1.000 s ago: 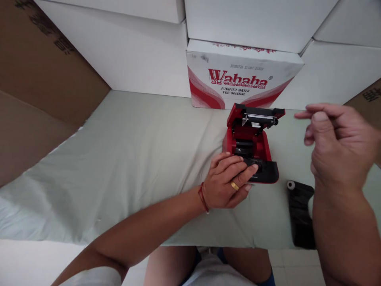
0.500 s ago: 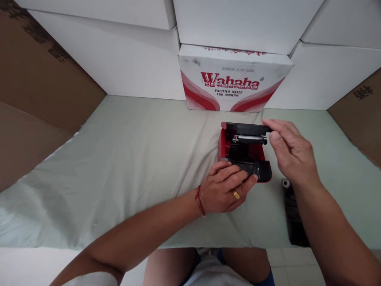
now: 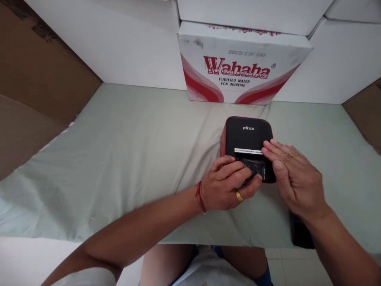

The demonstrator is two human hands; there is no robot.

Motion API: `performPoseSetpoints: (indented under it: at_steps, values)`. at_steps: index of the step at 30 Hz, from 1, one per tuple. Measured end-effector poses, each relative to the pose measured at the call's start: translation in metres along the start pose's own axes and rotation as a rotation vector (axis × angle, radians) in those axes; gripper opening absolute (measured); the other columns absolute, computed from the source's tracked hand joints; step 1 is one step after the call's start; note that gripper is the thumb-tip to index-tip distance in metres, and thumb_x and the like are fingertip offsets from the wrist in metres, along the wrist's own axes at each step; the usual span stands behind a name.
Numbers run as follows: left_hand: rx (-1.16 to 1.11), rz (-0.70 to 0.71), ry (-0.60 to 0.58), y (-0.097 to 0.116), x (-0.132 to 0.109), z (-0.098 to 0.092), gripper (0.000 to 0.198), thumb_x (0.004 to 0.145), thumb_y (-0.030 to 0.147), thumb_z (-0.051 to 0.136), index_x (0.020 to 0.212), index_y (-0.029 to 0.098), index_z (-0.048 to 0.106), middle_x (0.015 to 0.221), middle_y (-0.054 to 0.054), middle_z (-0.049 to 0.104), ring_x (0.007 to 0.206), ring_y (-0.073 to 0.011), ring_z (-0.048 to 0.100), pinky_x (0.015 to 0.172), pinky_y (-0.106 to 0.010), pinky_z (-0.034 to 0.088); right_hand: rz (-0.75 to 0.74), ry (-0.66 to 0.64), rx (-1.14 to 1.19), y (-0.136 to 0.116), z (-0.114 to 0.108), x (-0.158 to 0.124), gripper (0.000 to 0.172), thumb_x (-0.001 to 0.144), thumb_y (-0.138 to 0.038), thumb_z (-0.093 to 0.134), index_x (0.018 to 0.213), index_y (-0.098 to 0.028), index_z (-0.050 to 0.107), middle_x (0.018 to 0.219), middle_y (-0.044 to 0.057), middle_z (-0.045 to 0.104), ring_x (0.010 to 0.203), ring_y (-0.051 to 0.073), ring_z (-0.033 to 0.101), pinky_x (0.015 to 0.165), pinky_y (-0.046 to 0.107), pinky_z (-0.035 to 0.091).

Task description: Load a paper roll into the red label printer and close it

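Black-and-red device [image 3: 248, 138], lid down, under two hands, right of centre on the worktop [image 3: 133, 151].
Lid black, with pale lettering and a white label strip [image 3: 247, 151] toward its near edge; left hand [image 3: 229, 182] laid over the near left part, fingers bent, fingertips at a glossy black film [image 3: 253, 163] on the near face, whether pinching it cannot be told; right hand [image 3: 297, 180] unclenched, fingers extended against the lid's right side; gold ring [image 3: 239, 196] and red bracelet [image 3: 200, 198] on the left; dark object [image 3: 300, 232] at the near edge, partly hidden by the right forearm; "Wahaha" carton [image 3: 238, 89] beyond the device; white boxes [image 3: 119, 43] behind; brown carton [image 3: 50, 79] far left.
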State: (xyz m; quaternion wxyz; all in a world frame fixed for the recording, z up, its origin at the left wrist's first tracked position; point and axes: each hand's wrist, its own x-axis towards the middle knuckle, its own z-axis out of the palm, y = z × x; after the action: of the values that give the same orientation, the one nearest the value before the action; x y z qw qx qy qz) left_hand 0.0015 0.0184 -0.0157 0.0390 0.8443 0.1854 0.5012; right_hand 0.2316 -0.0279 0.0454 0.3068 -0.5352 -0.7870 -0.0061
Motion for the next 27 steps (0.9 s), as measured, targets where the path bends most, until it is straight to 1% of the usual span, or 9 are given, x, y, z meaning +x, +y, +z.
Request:
performPoseSetpoints:
  at_steps: [4,9,11,14,17,20,24,26,27]
  values:
    - [0.164,0.067,0.067,0.002,0.007,0.002,0.019,0.099,0.021,0.074,0.113,0.033,0.077,0.099,0.003,0.083,0.104,-0.0152,0.076,0.116,-0.035,0.053,-0.043,0.022,0.015,0.002,0.005,0.001,0.044,0.109,-0.010,0.055,0.147,-0.018,0.073,0.148,0.014,0.078,0.147,0.026,0.069,0.123,0.049,0.057]
    - [0.185,0.101,0.114,0.001,0.011,0.002,0.015,0.103,0.021,0.069,0.113,0.029,0.077,0.095,0.005,0.082,0.105,-0.0126,0.076,0.117,-0.033,0.056,-0.034,0.192,0.085,0.006,0.022,-0.004,0.045,0.108,-0.011,0.054,0.145,-0.025,0.075,0.142,0.010,0.082,0.142,0.028,0.073,0.121,0.052,0.057]
    - [0.177,0.105,0.111,0.001,0.009,0.002,0.017,0.104,0.021,0.067,0.115,0.028,0.077,0.097,0.004,0.082,0.106,-0.0128,0.076,0.118,-0.034,0.055,-0.007,0.210,0.107,0.005,0.026,-0.008,0.044,0.110,-0.017,0.052,0.147,-0.027,0.074,0.144,0.010,0.081,0.143,0.030,0.072,0.125,0.057,0.053]
    - [0.144,0.106,0.093,-0.002,0.005,0.001,0.020,0.106,0.026,0.060,0.117,0.029,0.076,0.100,0.002,0.081,0.110,-0.0146,0.077,0.120,-0.036,0.055,-0.021,0.158,0.087,0.005,0.026,-0.013,0.046,0.112,-0.027,0.051,0.154,-0.029,0.069,0.154,0.012,0.075,0.151,0.035,0.065,0.133,0.066,0.039]
    - [0.029,0.075,0.148,-0.010,0.001,-0.001,0.028,0.108,0.037,0.055,0.129,0.028,0.071,0.108,-0.003,0.082,0.115,-0.0199,0.077,0.120,-0.043,0.055,-0.065,0.110,0.063,0.005,0.024,-0.016,0.044,0.111,-0.030,0.051,0.152,-0.030,0.070,0.159,0.012,0.071,0.156,0.037,0.059,0.134,0.069,0.033]
    - [-0.116,-0.056,0.213,-0.024,0.000,-0.005,0.046,0.110,0.046,0.051,0.150,0.024,0.061,0.124,-0.011,0.081,0.128,-0.0263,0.074,0.121,-0.049,0.051,-0.049,0.119,0.079,0.006,0.021,-0.018,0.041,0.111,-0.029,0.052,0.146,-0.030,0.073,0.154,0.011,0.075,0.154,0.037,0.061,0.134,0.070,0.033]
    - [-0.447,-0.407,0.152,-0.044,0.002,-0.014,0.043,0.113,0.040,0.052,0.154,0.030,0.060,0.134,-0.009,0.080,0.136,-0.0268,0.072,0.127,-0.052,0.043,-0.039,0.125,0.145,0.004,0.018,-0.018,0.038,0.111,-0.030,0.051,0.140,-0.030,0.076,0.147,0.011,0.079,0.152,0.037,0.063,0.134,0.072,0.032]
    - [-0.632,-0.509,0.082,-0.052,0.003,-0.015,0.048,0.108,0.041,0.064,0.155,0.034,0.060,0.145,-0.008,0.076,0.151,-0.0284,0.061,0.135,-0.053,0.036,-0.064,0.120,0.184,0.003,0.016,-0.018,0.038,0.113,-0.031,0.048,0.135,-0.031,0.078,0.146,0.010,0.079,0.151,0.037,0.064,0.134,0.073,0.031]
    - [-0.705,-0.535,0.043,-0.055,0.003,-0.015,0.055,0.104,0.045,0.071,0.157,0.035,0.060,0.157,-0.007,0.070,0.162,-0.0307,0.050,0.140,-0.055,0.030,-0.078,0.122,0.201,0.003,0.015,-0.019,0.038,0.113,-0.032,0.046,0.132,-0.031,0.080,0.145,0.009,0.079,0.150,0.036,0.065,0.133,0.073,0.031]
